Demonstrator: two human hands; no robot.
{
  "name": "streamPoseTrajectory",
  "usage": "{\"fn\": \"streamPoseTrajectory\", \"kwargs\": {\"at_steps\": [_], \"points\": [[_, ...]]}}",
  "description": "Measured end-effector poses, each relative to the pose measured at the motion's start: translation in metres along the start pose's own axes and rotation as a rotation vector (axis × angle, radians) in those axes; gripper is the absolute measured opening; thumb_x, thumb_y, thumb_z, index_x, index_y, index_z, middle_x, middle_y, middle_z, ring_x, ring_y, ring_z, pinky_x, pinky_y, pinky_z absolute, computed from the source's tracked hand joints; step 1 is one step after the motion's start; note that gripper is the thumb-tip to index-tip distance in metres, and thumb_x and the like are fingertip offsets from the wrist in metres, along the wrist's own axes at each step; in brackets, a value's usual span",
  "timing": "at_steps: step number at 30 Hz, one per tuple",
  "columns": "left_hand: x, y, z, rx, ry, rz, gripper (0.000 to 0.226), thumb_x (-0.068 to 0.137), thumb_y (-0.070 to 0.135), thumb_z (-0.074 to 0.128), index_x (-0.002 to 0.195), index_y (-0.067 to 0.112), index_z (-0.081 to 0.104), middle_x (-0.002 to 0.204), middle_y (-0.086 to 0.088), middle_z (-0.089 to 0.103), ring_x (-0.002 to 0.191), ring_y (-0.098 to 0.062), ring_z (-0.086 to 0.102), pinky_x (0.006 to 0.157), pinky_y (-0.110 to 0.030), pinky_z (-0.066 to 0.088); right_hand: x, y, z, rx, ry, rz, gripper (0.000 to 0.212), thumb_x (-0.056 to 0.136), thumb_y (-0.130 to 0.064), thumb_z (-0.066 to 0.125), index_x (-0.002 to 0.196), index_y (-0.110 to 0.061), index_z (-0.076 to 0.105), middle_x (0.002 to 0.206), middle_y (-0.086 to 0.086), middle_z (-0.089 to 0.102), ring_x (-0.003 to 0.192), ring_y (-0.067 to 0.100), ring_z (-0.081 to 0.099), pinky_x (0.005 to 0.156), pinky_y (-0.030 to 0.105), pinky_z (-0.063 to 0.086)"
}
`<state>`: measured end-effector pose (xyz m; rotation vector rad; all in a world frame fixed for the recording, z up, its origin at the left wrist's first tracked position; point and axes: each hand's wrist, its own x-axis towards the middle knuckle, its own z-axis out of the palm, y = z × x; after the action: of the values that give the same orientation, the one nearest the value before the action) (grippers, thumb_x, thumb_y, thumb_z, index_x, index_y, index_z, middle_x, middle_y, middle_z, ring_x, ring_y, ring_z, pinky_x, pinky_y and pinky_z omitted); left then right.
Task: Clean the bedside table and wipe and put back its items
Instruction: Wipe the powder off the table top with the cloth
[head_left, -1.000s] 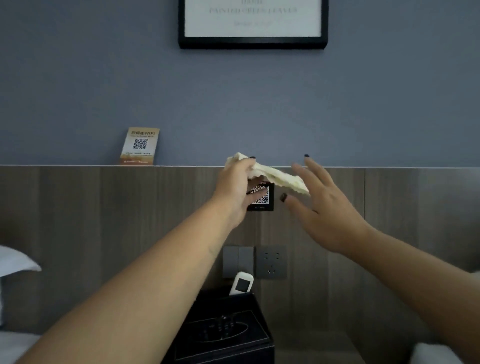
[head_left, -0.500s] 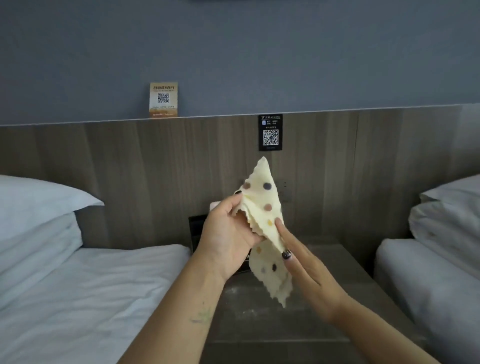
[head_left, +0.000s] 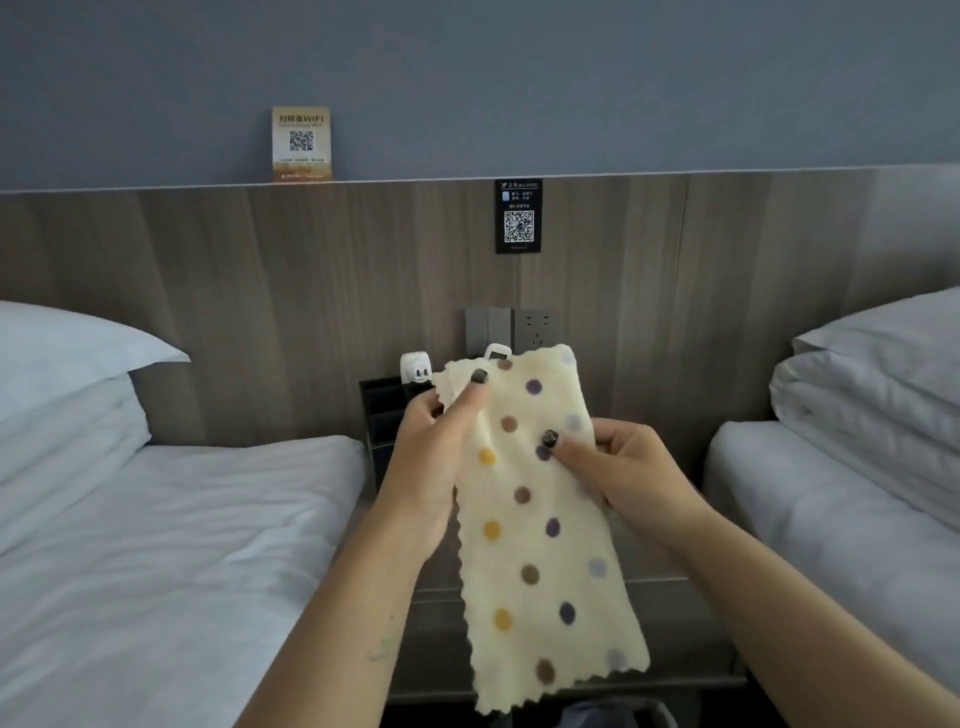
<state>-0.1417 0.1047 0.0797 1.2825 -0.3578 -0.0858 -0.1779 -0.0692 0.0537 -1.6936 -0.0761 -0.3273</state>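
Remotes (head_left: 415, 368) in organizer (head_left: 382, 410) — upright.

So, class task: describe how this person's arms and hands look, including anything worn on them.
Both forearms are bare, with no sleeves, watch or bracelets showing. The left hand and right hand have dark-painted nails, the right thumbnail patterned. A faint greenish mark sits on the left forearm.

Spread cloth (head_left: 540, 519) and black organizer (head_left: 382, 415) blocking bedside table (head_left: 670, 623)
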Motion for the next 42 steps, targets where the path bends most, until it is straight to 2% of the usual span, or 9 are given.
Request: {"fn": "streamPoseTrajectory", "kwargs": {"at_steps": [5, 8, 12, 17, 25, 28, 32, 37, 42], "points": [[-0.018, -0.029, 0.003, 0.094, 0.033, 0.034, 0.018, 0.089, 0.029, 0.065, 0.104, 0.020, 0.071, 0.100, -0.002, 0.076, 0.099, -0.022, 0.070, 0.086, -0.041, 0.055, -0.011, -0.002, -0.007, -0.052, 0.064, -0.048, 0.061, 0.081, -0.050, 0.069, 0.089, 0.010, 0.061, 0.087, 0.035, 0.063, 0.069, 0.027, 0.059, 0.064, 0.038, 0.046], [-0.024, -0.033, 0.005, 0.149, 0.025, 0.086, 0.036, 0.079, 0.051, 0.072, 0.098, 0.020, 0.073, 0.101, -0.016, 0.072, 0.098, -0.033, 0.069, 0.090, -0.055, 0.053, -0.013, -0.015, -0.017, 0.077, 0.023, -0.060, 0.029, 0.083, -0.029, 0.067, 0.108, -0.015, 0.067, 0.093, 0.012, 0.074, 0.080, 0.023, 0.071, 0.062, 0.033, 0.055], [-0.031, -0.031, 0.009, 0.257, 0.020, 0.125, 0.040, 0.084, 0.057, 0.063, 0.089, 0.018, 0.070, 0.099, -0.030, 0.064, 0.084, -0.040, 0.066, 0.084, -0.061, 0.049, -0.010, -0.026, -0.025, -0.018, -0.042, -0.203, 0.057, 0.076, -0.022, 0.071, 0.130, -0.027, 0.054, 0.109, 0.004, 0.071, 0.095, 0.017, 0.069, 0.080, 0.034, 0.058], [-0.033, -0.030, 0.013, 0.201, 0.004, 0.131, 0.017, 0.081, 0.021, 0.075, 0.097, 0.018, 0.073, 0.090, -0.002, 0.077, 0.088, -0.021, 0.073, 0.083, -0.042, 0.058, -0.010, -0.040, -0.018, -0.289, -0.080, -0.283, 0.030, 0.080, -0.007, 0.075, 0.103, -0.026, 0.072, 0.089, -0.001, 0.070, 0.078, 0.020, 0.065, 0.074, 0.021, 0.054], [-0.037, -0.030, 0.010, 0.172, 0.120, 0.115, 0.030, 0.096, 0.029, 0.056, 0.080, 0.006, 0.067, 0.071, -0.009, 0.063, 0.068, -0.025, 0.056, 0.065, -0.037, 0.045, -0.010, -0.044, -0.013, -0.435, -0.051, -0.349, 0.017, 0.077, -0.011, 0.078, 0.076, -0.027, 0.077, 0.084, 0.000, 0.063, 0.075, 0.014, 0.060, 0.062, 0.016, 0.049], [-0.033, -0.028, 0.007, 0.083, 0.206, 0.000, 0.035, 0.092, 0.025, 0.057, 0.065, 0.005, 0.048, 0.057, -0.001, 0.038, 0.054, -0.014, 0.034, 0.052, -0.028, 0.029, -0.013, -0.041, -0.012, -0.458, 0.012, -0.471, 0.017, 0.078, -0.012, 0.078, 0.079, -0.028, 0.076, 0.093, -0.013, 0.068, 0.097, 0.008, 0.060, 0.075, 0.027, 0.053], [-0.030, -0.026, 0.007, 0.117, 0.184, 0.055, 0.035, 0.092, 0.026, 0.055, 0.084, -0.008, 0.053, 0.073, -0.005, 0.049, 0.068, -0.021, 0.044, 0.063, -0.034, 0.036, -0.014, -0.044, -0.015, -0.634, -0.008, -0.634, 0.012, 0.080, -0.017, 0.076, 0.084, -0.028, 0.075, 0.090, -0.021, 0.068, 0.101, 0.008, 0.059, 0.094, 0.040, 0.045], [-0.037, -0.022, 0.017, 0.180, 0.105, 0.185, 0.030, 0.095, 0.025, 0.053, 0.081, -0.001, 0.059, 0.072, -0.007, 0.047, 0.069, -0.020, 0.041, 0.065, -0.035, 0.033, -0.008, -0.051, -0.011, -0.673, -0.044, -0.645, 0.013, 0.083, -0.010, 0.072, 0.092, -0.019, 0.075, 0.083, -0.015, 0.071, 0.081, 0.002, 0.063, 0.079, 0.012, 0.044], [-0.041, -0.021, 0.020, 0.040, -0.050, 0.213, 0.038, 0.093, 0.041, 0.052, 0.084, 0.009, 0.070, 0.076, -0.009, 0.062, 0.076, -0.020, 0.055, 0.071, -0.033, 0.043, -0.008, -0.054, -0.010, -0.621, 0.054, -0.660, 0.008, 0.081, -0.011, 0.075, 0.083, -0.018, 0.072, 0.075, -0.016, 0.066, 0.072, 0.000, 0.060, 0.069, 0.007, 0.042]]}}
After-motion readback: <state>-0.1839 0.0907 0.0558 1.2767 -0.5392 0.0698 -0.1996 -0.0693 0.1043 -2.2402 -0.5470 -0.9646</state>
